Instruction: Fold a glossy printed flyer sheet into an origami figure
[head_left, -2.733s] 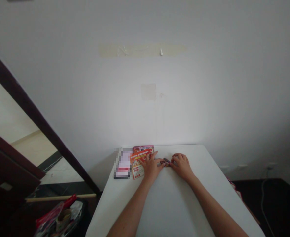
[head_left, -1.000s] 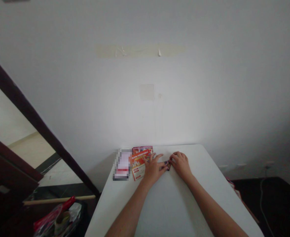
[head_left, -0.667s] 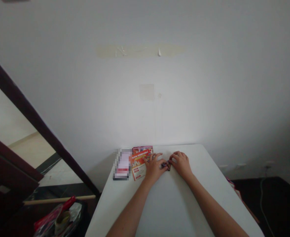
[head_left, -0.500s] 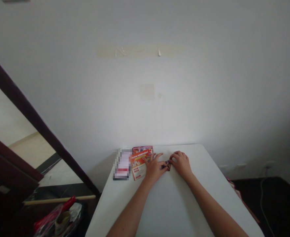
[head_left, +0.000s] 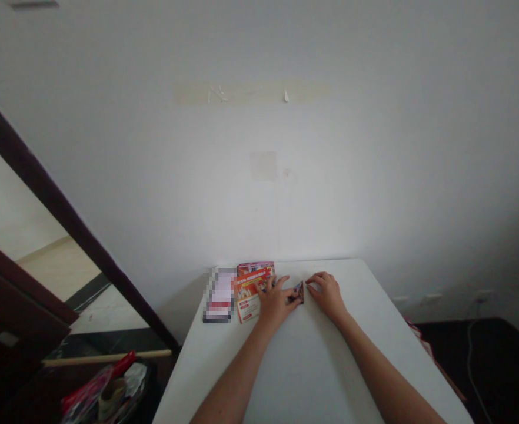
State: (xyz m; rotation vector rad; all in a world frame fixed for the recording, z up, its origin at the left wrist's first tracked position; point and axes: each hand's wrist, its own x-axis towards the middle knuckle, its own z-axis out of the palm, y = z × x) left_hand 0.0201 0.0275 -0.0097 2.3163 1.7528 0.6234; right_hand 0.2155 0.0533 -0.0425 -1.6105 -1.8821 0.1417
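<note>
A small folded piece of printed paper point(head_left: 300, 292), dark with coloured patches, stands on the white table between my two hands. The thumb and index finger of my left hand point(head_left: 273, 303) pinch its left side; the other fingers spread over the leaflets. A little to the right of the paper is my right hand point(head_left: 328, 294), its thumb and index finger apart with nothing visible between them. Under my left fingertips lies an orange and white leaflet point(head_left: 247, 292), on top of a pinkish-red printed sheet point(head_left: 256, 265). Part of the folded paper is hidden by my left fingers.
Left of the leaflets lies a blurred-out phone-like slab point(head_left: 219, 294) on the white table point(head_left: 306, 365). The table's far edge meets a pale wall point(head_left: 374, 147). A bin with rubbish point(head_left: 113, 388) stands on the floor at lower left, and a cable point(head_left: 470, 359) hangs at right.
My right hand has let go of the folded paper and moved slightly right. Earlier both hands pinched it; now it stands up as a narrow, pointed shape in my left fingers.
</note>
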